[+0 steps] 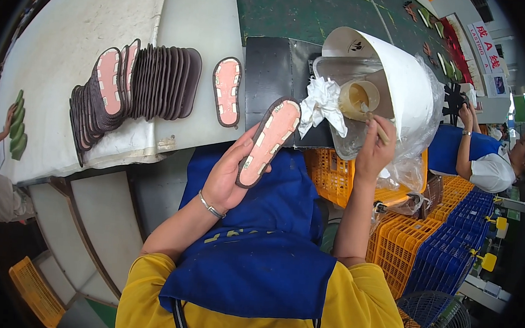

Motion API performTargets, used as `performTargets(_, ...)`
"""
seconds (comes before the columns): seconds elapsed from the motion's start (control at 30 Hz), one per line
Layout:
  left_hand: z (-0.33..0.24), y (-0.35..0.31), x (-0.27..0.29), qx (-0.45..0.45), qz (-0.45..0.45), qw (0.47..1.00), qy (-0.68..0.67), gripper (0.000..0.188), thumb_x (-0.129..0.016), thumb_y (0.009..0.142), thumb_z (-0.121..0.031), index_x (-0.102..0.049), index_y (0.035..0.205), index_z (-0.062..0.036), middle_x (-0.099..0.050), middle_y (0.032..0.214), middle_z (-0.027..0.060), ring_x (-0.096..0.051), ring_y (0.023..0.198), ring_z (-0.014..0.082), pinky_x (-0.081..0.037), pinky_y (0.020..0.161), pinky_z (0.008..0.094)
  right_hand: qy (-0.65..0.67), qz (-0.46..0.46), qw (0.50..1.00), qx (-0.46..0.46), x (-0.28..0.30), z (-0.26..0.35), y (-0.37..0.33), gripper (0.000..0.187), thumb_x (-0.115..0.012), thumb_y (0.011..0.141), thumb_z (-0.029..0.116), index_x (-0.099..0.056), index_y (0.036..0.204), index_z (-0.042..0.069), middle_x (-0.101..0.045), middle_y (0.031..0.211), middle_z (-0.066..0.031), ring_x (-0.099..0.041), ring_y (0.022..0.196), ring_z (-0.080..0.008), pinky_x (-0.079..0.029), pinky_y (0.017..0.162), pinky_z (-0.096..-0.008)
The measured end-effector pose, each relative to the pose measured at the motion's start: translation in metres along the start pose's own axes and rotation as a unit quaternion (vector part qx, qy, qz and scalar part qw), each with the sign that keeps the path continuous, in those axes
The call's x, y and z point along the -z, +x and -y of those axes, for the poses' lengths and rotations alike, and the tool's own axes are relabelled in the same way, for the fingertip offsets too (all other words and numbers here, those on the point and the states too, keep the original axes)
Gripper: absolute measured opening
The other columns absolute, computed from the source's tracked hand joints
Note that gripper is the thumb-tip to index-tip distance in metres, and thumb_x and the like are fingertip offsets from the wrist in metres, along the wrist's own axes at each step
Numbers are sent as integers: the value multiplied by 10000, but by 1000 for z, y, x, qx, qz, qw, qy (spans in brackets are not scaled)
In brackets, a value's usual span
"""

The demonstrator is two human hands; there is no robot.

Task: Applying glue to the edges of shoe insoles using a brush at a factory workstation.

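In my left hand (233,174) lies a shoe insole (270,141), its pink face with pale tabs turned up inside a dark brown rim. My right hand (376,148) grips a brush (380,130) by its handle, the tip at a round tub (358,100) of yellowish-brown liquid. The tub sits inside a white curved plastic container (400,82) lying open toward me. Crumpled white paper (323,104) lies just left of the tub. On the table, one more pink insole (226,91) lies flat, left of the one I hold.
A long row of stacked insoles (165,83) leans on the pale table (194,9) at left. Yellow crates (328,171) and blue crates (443,259) stand below right, near a black fan (436,319). A co-worker in a blue apron (455,150) is at right; another person's hand (8,118) shows at far left.
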State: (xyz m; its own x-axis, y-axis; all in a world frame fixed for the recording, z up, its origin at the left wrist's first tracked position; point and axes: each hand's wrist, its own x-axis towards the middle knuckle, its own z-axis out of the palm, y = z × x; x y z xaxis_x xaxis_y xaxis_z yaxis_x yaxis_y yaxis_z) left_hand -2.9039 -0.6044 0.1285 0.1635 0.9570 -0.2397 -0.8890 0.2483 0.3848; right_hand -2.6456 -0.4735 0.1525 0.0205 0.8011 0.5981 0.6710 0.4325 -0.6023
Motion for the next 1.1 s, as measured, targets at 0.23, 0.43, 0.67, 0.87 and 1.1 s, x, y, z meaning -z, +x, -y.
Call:
performTargets(0.23, -2, -2, 1, 7, -6, 1000, 7, 519, -387, 1028, -194, -284, 1505, -19, -537, 1361, 132, -596, 1093, 219, -514, 878, 383, 186, -28, 974, -124, 16, 36, -9, 223, -534, 1008, 161, -595, 1017, -53, -640, 936, -136, -659, 763, -200, -540, 732, -287)
performTargets(0.43, -2, -4, -6, 7, 5, 1000, 15, 532, -397, 1020, -190, -278, 1508, -13, -537, 1359, 136, -597, 1084, 212, -504, 886, 380, 418, 52, 901, -107, 9, 92, -8, 236, -465, 1035, 167, -553, 1028, -53, -626, 929, -142, -663, 778, -212, -556, 748, -307)
performTargets(0.67, -4, -11, -7, -1, 21, 998, 59, 538, -405, 1022, -196, -281, 1505, 7, -545, 1338, 134, -596, 1066, 191, -500, 891, 360, 415, 107, 897, -104, -3, 109, -2, 193, -506, 1020, 142, -562, 1037, -42, -613, 936, -115, -662, 784, -179, -547, 744, -292)
performTargets(0.87, -7, -15, -12, -5, 29, 996, 80, 534, -410, 1023, -199, -295, 1499, 15, -548, 1328, 138, -590, 1060, 178, -489, 896, 340, 307, 75, 949, 3, -3, 110, 2, 111, -571, 969, 63, -605, 999, -39, -595, 940, -102, -646, 772, -148, -516, 709, -259)
performTargets(1.1, -8, -14, -15, 2, 14, 996, 94, 539, -417, 1013, -203, -314, 1499, 5, -551, 1314, 91, -567, 1057, 135, -472, 889, 296, 344, 168, 924, -14, 2, 127, -14, 155, -532, 992, 94, -576, 1024, -52, -577, 959, -132, -650, 779, -200, -546, 736, -296)
